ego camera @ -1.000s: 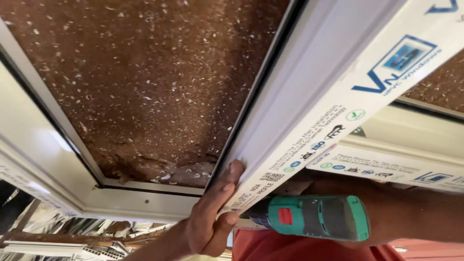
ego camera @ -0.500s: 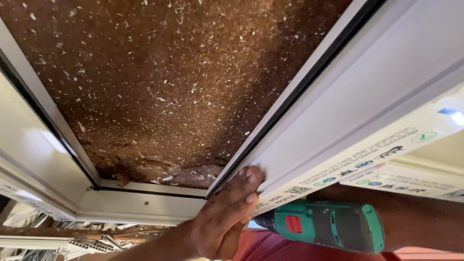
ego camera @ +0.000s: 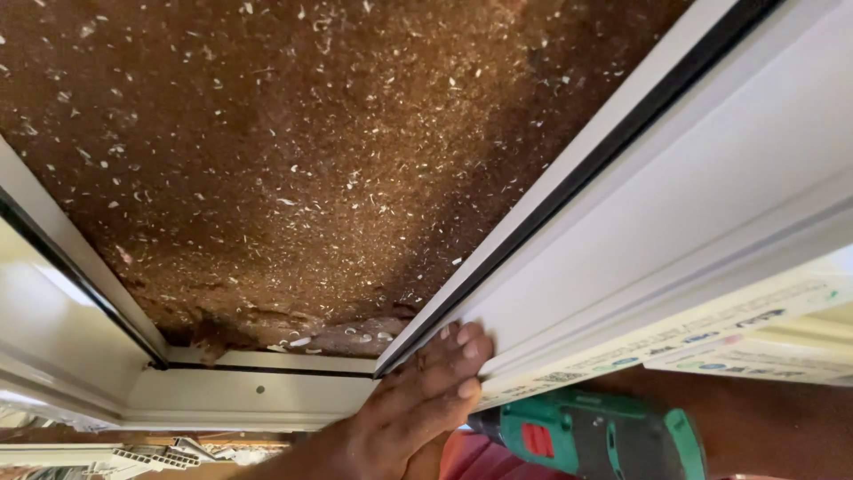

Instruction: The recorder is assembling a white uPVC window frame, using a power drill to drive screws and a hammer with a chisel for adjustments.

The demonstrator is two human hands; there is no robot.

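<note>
My left hand [ego camera: 425,400] lies flat with its fingers together against the lower end of a white plastic window-frame bar [ego camera: 675,222], next to the frame's bottom corner. It holds nothing. Below that bar a green power drill [ego camera: 595,436] with a red switch points left towards my left hand. My right hand and forearm [ego camera: 773,427] grip the drill from the right, and the bar partly hides the hand. A strip of printed protective film [ego camera: 711,338] runs along the bar's lower edge.
The white frame [ego camera: 258,391] surrounds a brown board [ego camera: 311,169] strewn with white shavings. A black seal [ego camera: 586,169] runs along the bar's inner edge. Offcuts of white profile [ego camera: 151,458] lie at the bottom left. Red cloth [ego camera: 489,462] shows below the drill.
The view has dropped closer to the frame. My left hand has slid up along the bar, fingers flatter against it. The drill remains under the bar in my right hand.
</note>
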